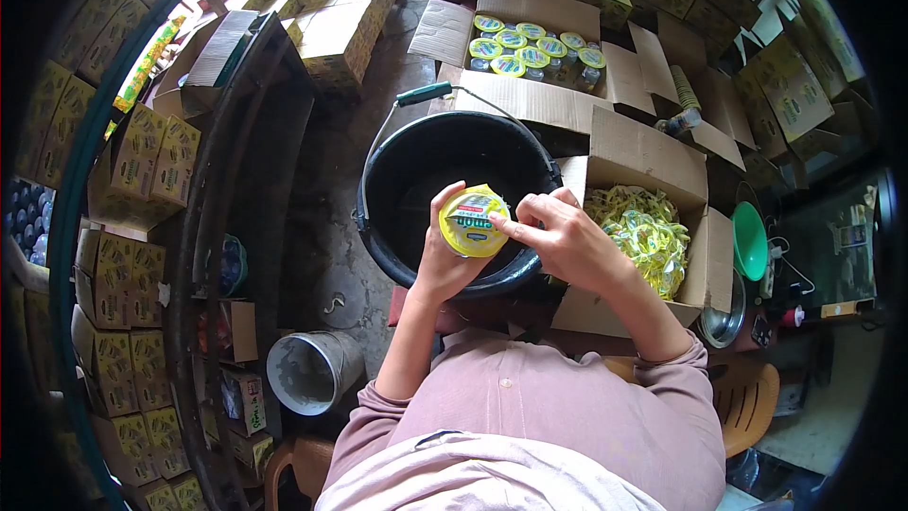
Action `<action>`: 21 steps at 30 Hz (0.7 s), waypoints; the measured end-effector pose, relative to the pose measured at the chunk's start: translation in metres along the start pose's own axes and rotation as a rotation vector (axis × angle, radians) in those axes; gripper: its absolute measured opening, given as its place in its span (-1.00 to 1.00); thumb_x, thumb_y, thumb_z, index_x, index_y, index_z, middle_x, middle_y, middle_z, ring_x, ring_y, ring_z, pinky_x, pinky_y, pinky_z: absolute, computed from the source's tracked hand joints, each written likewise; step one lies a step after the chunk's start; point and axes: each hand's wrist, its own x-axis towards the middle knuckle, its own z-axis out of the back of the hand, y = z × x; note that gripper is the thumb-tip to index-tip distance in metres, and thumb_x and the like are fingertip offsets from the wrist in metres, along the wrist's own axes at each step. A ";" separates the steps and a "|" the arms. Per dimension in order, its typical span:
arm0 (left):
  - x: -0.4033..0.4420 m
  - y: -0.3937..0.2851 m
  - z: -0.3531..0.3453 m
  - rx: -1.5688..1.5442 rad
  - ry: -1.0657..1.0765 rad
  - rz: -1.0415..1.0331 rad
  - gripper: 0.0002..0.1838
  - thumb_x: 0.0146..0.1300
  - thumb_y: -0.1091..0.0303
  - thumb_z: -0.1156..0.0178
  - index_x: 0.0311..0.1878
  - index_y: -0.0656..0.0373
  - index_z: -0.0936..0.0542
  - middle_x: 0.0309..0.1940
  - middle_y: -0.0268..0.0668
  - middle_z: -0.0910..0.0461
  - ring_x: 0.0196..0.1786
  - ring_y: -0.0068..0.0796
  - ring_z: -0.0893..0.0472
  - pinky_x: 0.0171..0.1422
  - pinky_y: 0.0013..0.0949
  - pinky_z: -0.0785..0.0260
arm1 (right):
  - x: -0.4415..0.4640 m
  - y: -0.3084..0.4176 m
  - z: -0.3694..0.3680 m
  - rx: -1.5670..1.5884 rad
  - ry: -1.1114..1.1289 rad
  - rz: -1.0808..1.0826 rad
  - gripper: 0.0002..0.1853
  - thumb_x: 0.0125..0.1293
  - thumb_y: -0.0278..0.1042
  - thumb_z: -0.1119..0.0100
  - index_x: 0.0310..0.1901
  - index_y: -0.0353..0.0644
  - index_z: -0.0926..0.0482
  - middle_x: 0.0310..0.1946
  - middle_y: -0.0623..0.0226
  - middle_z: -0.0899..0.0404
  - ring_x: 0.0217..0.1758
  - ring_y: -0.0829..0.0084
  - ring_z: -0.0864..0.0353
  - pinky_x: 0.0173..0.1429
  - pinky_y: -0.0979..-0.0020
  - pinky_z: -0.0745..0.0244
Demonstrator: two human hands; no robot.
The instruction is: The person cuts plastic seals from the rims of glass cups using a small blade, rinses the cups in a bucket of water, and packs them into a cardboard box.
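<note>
A cup with a round yellow lid (475, 221) printed in green, white and red is tilted so its top faces me. My left hand (445, 260) is wrapped around its side, over the black bucket. The index finger of my right hand (567, 232) presses on the lid's right part, with the other fingers curled in. Most of the cup's body is hidden under the lid and my fingers. Beneath my hands stands the black bucket (383, 251), its wire handle with a green grip (424, 94) raised at the far side.
An open carton (549, 106) holds several yellow-lidded cups. To the right, another carton (653, 147) is full of yellow-green strips (638, 237). A grey-white bucket (312, 374) stands at lower left, beside shelves of printed boxes (113, 360). A green bowl (748, 241) is at right.
</note>
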 end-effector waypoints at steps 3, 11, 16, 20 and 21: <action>0.000 -0.002 0.000 -0.019 -0.002 0.016 -0.14 -0.18 0.48 -0.41 0.19 0.15 -0.12 -0.09 -0.18 -0.48 -0.04 -0.37 -0.52 0.06 -0.40 -0.38 | 0.001 0.001 -0.001 0.014 -0.010 -0.005 -0.55 0.01 -0.58 -0.05 0.00 -0.08 -0.52 -0.40 0.31 -0.39 -0.30 0.42 -0.47 -0.10 0.41 -0.24; 0.000 0.000 -0.001 0.010 0.007 0.016 -0.14 -0.18 0.46 -0.42 0.19 0.15 -0.12 -0.10 -0.18 -0.49 -0.03 -0.36 -0.52 0.07 -0.39 -0.37 | -0.004 -0.003 0.000 0.024 -0.013 -0.012 -0.55 0.00 -0.59 -0.04 0.00 -0.08 -0.52 -0.41 0.31 -0.38 -0.31 0.42 -0.46 -0.10 0.41 -0.23; 0.001 -0.001 -0.001 0.018 0.045 0.028 -0.14 -0.17 0.46 -0.41 0.19 0.14 -0.11 -0.10 -0.18 -0.49 -0.03 -0.35 -0.52 0.08 -0.38 -0.37 | -0.002 -0.002 0.002 0.024 -0.028 -0.008 -0.54 -0.03 -0.61 -0.05 -0.02 -0.06 -0.53 -0.45 0.33 -0.34 -0.34 0.43 -0.44 -0.11 0.41 -0.23; 0.001 -0.002 -0.003 0.053 0.015 0.005 -0.12 -0.23 0.54 -0.42 0.20 0.14 -0.13 -0.11 -0.20 -0.48 -0.05 -0.42 -0.51 0.06 -0.42 -0.38 | -0.003 -0.006 0.003 0.022 -0.021 0.003 -0.53 -0.05 -0.63 -0.04 -0.03 -0.04 -0.54 -0.48 0.35 -0.31 -0.36 0.44 -0.42 -0.11 0.41 -0.23; 0.001 0.000 -0.002 0.057 0.006 -0.002 -0.12 -0.23 0.54 -0.42 0.19 0.14 -0.13 -0.12 -0.21 -0.48 -0.06 -0.42 -0.51 0.06 -0.42 -0.38 | -0.004 -0.007 0.003 0.013 -0.010 -0.002 -0.52 -0.06 -0.63 -0.04 -0.03 -0.03 -0.54 -0.48 0.36 -0.31 -0.36 0.44 -0.42 -0.11 0.41 -0.23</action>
